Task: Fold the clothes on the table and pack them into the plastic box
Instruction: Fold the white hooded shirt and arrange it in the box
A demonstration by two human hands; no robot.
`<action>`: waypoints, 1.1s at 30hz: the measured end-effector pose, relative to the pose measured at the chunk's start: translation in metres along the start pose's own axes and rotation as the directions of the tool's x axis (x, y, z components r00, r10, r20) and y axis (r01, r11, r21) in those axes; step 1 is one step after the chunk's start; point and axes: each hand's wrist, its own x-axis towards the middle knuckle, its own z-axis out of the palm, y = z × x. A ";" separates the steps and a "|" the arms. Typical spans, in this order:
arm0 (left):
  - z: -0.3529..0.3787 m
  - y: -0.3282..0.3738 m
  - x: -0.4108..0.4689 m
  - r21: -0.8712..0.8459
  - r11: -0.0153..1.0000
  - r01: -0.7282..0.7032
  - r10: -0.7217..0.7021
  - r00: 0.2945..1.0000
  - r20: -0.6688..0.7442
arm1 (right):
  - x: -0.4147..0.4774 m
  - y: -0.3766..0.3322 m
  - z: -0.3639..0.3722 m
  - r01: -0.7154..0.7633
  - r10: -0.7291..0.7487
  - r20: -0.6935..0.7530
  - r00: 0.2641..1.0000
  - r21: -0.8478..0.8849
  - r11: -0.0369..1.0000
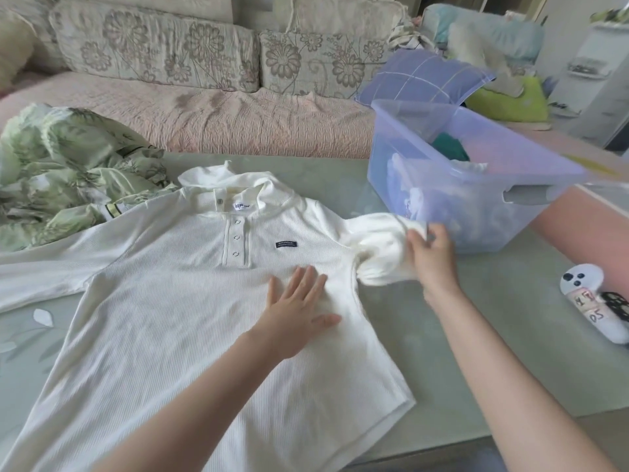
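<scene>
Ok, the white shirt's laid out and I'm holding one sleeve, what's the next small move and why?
Probably fold that sleeve inward over the shirt. Your right hand grips it, bunched, beside the box, while your left hand presses flat on the shirt front, pinning it so it should not slide. The other sleeve is not yet folded.

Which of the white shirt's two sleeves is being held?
The sleeve next to the plastic box: the right hand grips its bunched end. The other sleeve lies flat, untouched, by the green garment.
</scene>
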 end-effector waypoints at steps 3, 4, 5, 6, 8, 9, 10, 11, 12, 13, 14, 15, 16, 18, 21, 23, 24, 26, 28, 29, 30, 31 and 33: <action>-0.002 0.000 -0.004 0.028 0.999 -0.016 0.018 0.995 -0.100 | 0.031 -0.019 -0.010 0.234 -0.150 0.203 0.968 -0.497 0.836; -0.004 0.001 -0.004 0.030 0.999 -0.017 0.020 0.992 -0.122 | 0.037 -0.025 -0.012 0.294 -0.106 0.302 0.947 -0.691 0.660; -0.006 0.001 -0.003 0.030 0.999 -0.011 0.014 0.993 -0.118 | 0.039 -0.029 -0.011 0.345 -0.049 0.365 0.930 -0.818 0.460; -0.005 0.002 -0.001 0.037 0.999 -0.005 0.008 0.996 -0.090 | 0.038 -0.032 -0.010 0.389 -0.029 0.399 0.916 -0.870 0.304; 0.001 0.004 0.000 0.104 0.995 -0.010 0.012 1.000 -0.018 | 0.029 -0.029 -0.003 0.491 -0.104 0.481 0.871 -0.843 0.218; 0.003 0.006 -0.001 0.142 0.990 -0.024 0.024 1.000 -0.005 | 0.021 -0.025 0.000 0.534 -0.164 0.508 0.846 -0.808 0.249; 0.005 0.007 -0.002 0.153 0.988 -0.033 0.036 0.999 -0.015 | 0.014 -0.020 0.002 0.561 -0.216 0.518 0.828 -0.772 0.299; 0.004 0.008 -0.002 0.128 0.991 -0.029 0.037 0.997 -0.061 | 0.006 -0.013 0.004 0.577 -0.236 0.526 0.817 -0.747 0.331; 0.001 0.009 -0.001 0.078 0.997 -0.012 0.023 0.990 -0.136 | -0.001 -0.006 0.005 0.597 -0.246 0.544 0.803 -0.727 0.339; -0.002 0.008 0.000 0.040 0.999 0.005 0.004 0.977 -0.212 | -0.008 0.000 0.007 0.623 -0.249 0.572 0.782 -0.702 0.345; -0.006 0.007 0.002 0.037 0.999 0.023 -0.013 0.968 -0.249 | -0.014 0.007 0.009 0.648 -0.254 0.598 0.760 -0.665 0.371; -0.008 0.005 0.003 0.058 0.997 0.044 -0.029 0.971 -0.239 | -0.021 0.012 0.011 0.671 -0.265 0.623 0.736 -0.619 0.408; -0.007 0.003 0.004 0.081 0.995 0.067 -0.051 0.982 -0.181 | -0.028 0.017 0.014 0.696 -0.294 0.642 0.708 -0.561 0.448; 0.002 -0.002 0.003 0.114 0.989 0.091 -0.083 0.994 -0.072 | -0.033 0.026 0.021 0.704 -0.360 0.626 0.692 -0.472 0.531; 0.012 -0.003 0.000 0.126 0.989 0.073 -0.057 0.991 -0.123 | -0.022 0.027 0.029 0.685 -0.423 0.554 0.717 -0.448 0.575; 0.008 0.001 0.004 0.123 0.989 0.078 -0.055 0.983 -0.177 | -0.006 0.021 0.038 0.671 -0.494 0.456 0.740 -0.541 0.506; 0.004 0.004 0.008 0.117 0.990 0.076 -0.051 0.978 -0.203 | 0.002 0.015 0.044 0.628 -0.482 0.413 0.773 -0.606 0.487; -0.005 0.012 0.021 0.110 0.992 0.068 -0.043 0.975 -0.218 | 0.016 0.004 0.058 0.511 -0.321 0.399 0.859 -0.709 0.486; -0.007 0.017 0.031 0.109 0.989 0.096 -0.077 0.983 -0.165 | 0.028 0.003 0.071 0.443 -0.174 0.411 0.895 -0.768 0.463; -0.007 0.017 0.035 0.111 0.987 0.115 -0.101 0.987 -0.123 | 0.034 0.003 0.074 0.405 -0.129 0.393 0.911 -0.785 0.469; -0.004 0.016 0.038 0.125 0.985 0.121 -0.113 0.991 -0.075 | 0.041 0.003 0.074 0.349 -0.095 0.350 0.932 -0.797 0.493; -0.001 0.014 0.040 0.140 0.984 0.112 -0.108 0.994 -0.036 | 0.049 0.003 0.073 0.278 -0.070 0.285 0.956 -0.805 0.524; 0.000 0.012 0.038 0.150 0.987 0.062 -0.054 0.997 -0.054 | 0.069 0.002 0.069 0.183 -0.057 0.181 0.982 -0.823 0.537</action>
